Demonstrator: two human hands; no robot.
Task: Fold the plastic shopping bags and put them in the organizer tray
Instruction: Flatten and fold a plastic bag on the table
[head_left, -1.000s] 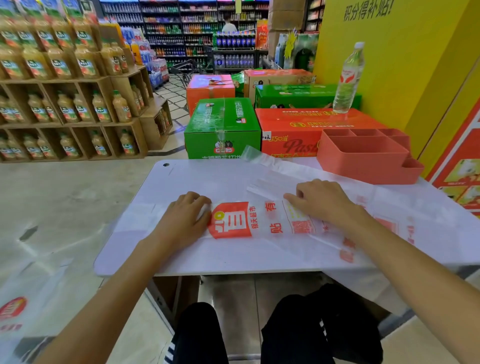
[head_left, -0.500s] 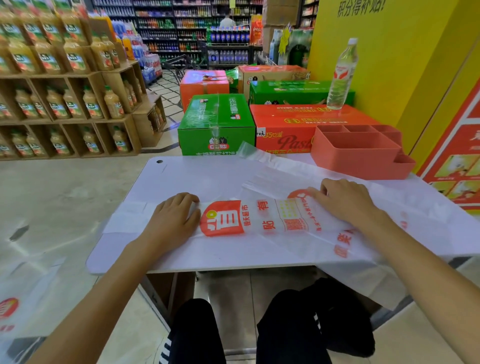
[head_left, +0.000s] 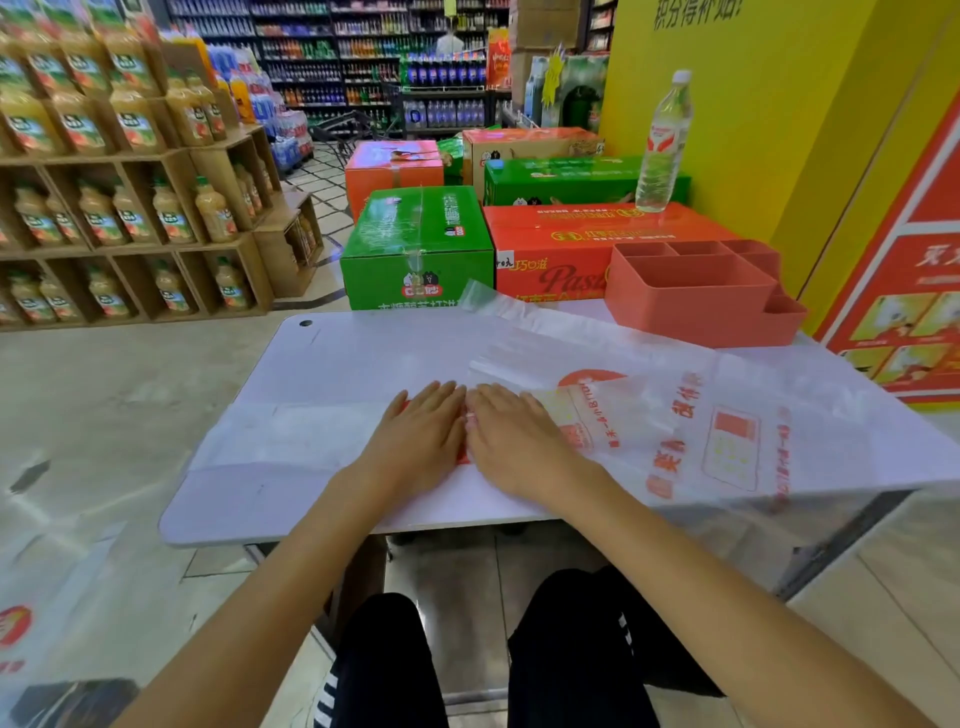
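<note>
bag (head_left: 675, 431) logo under hands (head_left: 467, 436), bag's right end cropped

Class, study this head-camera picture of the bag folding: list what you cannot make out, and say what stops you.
- Red logo on the plastic shopping bag: head view, mostly covered by the left hand and right hand.
- Organizer tray: compartment floors hidden by its own walls.
- Table: right part covered by the bag.
- Second bag: cut off by the left edge, blurred.
- Water bottle label: too small to read.
</note>
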